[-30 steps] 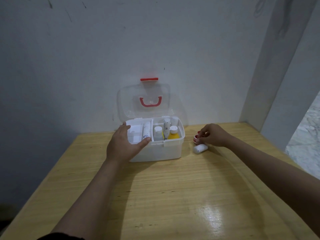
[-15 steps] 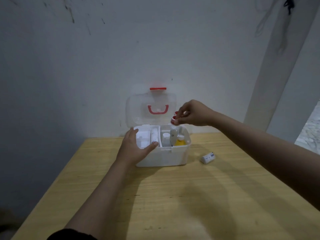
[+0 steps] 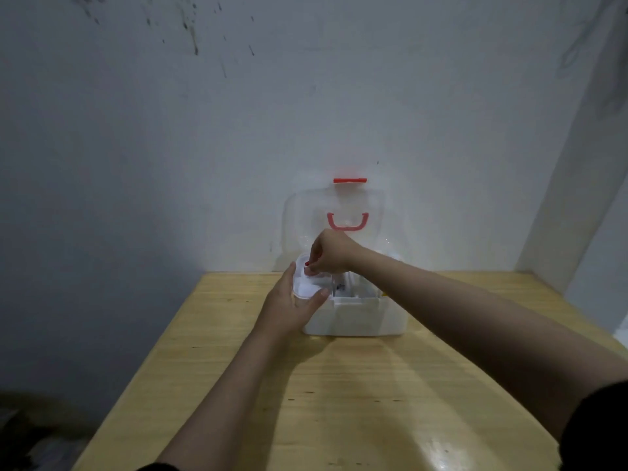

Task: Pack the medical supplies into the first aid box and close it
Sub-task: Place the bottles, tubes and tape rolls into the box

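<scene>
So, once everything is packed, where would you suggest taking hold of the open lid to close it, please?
Probably the lid by its top edge beside the red latch, reaching over from the front. It stands upright against the wall, hinged at the back of the box, so that free edge should swing forward and down.

A pale grey-white wall (image 3: 238, 130) fills the back of the view, marked with dark streaks and specks near its top, and it darkens toward the left. A light wooden desk (image 3: 356, 385) stands with its far edge against this wall, its grain running across and a glossy reflection near its near right corner. A white pillar (image 3: 577, 164) rises beside the desk's far right corner.
</scene>
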Demonstrator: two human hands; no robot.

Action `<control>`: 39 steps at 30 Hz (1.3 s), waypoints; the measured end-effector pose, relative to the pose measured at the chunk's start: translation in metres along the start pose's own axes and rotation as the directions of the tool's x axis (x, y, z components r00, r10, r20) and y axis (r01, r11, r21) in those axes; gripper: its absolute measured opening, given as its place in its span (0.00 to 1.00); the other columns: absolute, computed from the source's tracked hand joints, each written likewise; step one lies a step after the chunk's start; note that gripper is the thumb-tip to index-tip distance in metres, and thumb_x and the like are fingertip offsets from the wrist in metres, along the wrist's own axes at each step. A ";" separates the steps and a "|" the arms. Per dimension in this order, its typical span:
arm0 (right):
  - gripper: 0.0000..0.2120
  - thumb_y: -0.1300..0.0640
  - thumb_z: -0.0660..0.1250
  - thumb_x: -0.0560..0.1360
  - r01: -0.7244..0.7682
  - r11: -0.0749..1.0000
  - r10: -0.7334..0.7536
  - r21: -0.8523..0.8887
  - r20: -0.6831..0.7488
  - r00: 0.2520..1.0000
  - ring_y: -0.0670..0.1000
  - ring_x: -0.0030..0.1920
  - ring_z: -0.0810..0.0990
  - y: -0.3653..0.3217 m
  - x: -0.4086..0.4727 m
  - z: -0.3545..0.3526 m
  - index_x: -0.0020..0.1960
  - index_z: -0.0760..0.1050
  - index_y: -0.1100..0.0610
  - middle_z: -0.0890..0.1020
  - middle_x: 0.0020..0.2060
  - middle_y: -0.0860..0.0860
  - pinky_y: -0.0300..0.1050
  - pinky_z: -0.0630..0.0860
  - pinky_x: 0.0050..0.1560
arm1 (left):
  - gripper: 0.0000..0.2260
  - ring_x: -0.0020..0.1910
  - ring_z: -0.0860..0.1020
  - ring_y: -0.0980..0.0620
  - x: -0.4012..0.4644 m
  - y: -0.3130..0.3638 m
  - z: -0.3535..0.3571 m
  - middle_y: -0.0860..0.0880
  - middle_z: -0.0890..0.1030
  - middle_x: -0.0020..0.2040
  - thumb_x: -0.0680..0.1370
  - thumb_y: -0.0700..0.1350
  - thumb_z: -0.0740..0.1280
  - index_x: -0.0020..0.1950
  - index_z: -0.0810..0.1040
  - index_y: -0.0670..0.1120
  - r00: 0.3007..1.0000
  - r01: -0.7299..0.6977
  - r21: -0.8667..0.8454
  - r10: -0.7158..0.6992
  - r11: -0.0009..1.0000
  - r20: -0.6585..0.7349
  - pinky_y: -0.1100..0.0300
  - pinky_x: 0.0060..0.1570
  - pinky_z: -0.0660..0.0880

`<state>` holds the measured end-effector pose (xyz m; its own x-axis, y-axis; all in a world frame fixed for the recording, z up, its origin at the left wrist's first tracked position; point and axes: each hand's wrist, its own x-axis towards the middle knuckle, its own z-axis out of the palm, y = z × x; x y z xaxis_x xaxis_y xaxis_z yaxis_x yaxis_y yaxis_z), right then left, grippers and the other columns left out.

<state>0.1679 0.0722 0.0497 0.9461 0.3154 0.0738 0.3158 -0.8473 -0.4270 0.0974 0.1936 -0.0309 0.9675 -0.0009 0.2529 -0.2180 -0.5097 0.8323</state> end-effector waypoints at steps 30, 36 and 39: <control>0.05 0.57 0.73 0.69 -0.220 0.968 0.245 0.121 -0.272 0.930 0.48 0.41 0.81 0.147 -0.114 -0.061 0.43 0.83 0.58 0.85 0.41 0.54 0.35 0.72 0.36 | 0.25 0.65 0.71 0.46 -0.001 -0.003 0.001 0.52 0.67 0.73 0.69 0.66 0.66 0.64 0.69 0.61 1.000 0.000 0.061 0.000 0.998 0.015 0.52 0.54 0.76; 0.15 0.53 0.73 0.69 -0.288 0.957 0.288 -0.040 -0.009 0.958 0.45 0.47 0.74 0.192 -0.152 -0.034 0.56 0.80 0.53 0.78 0.50 0.47 0.39 0.69 0.49 | 0.29 0.64 0.70 0.49 -0.004 -0.001 0.006 0.49 0.68 0.72 0.73 0.60 0.66 0.72 0.62 0.59 1.000 0.029 0.026 -0.029 0.999 -0.010 0.55 0.54 0.73; 0.13 0.50 0.73 0.69 -0.259 0.966 0.260 0.019 -0.064 0.964 0.44 0.42 0.75 0.201 -0.160 -0.021 0.53 0.81 0.51 0.81 0.49 0.47 0.39 0.70 0.46 | 0.31 0.62 0.70 0.52 -0.006 0.001 0.007 0.48 0.68 0.72 0.74 0.58 0.66 0.74 0.59 0.56 1.000 0.024 0.004 -0.024 1.000 -0.012 0.56 0.54 0.72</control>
<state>0.0812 -0.1578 -0.0295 0.9982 0.0566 0.0177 0.0586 -0.8920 -0.4483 0.0918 0.1868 -0.0352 0.9708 0.0212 0.2388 -0.1945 -0.5128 0.8362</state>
